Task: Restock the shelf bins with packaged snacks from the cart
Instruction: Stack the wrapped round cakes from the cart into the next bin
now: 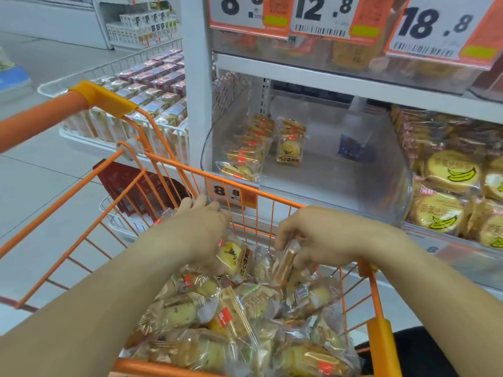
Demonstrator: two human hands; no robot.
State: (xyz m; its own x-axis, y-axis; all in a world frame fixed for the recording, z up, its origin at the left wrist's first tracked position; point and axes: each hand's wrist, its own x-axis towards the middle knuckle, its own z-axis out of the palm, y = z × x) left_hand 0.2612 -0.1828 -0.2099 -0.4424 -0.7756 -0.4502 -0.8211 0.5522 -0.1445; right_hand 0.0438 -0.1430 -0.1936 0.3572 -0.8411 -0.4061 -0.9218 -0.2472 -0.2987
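Over the orange cart, the left hand at ten o'clock is gripping a pastry packet while the right hand at two o'clock is pinching a clear wrapped snack.

Shop: price tags, stocked shelves, cart.

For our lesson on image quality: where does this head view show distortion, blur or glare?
Head view: wide-angle bending curves the shelf edge and orange cart; price tags at the top look soft; the clear bin shows pale reflections; lighting is even, shadows faint.
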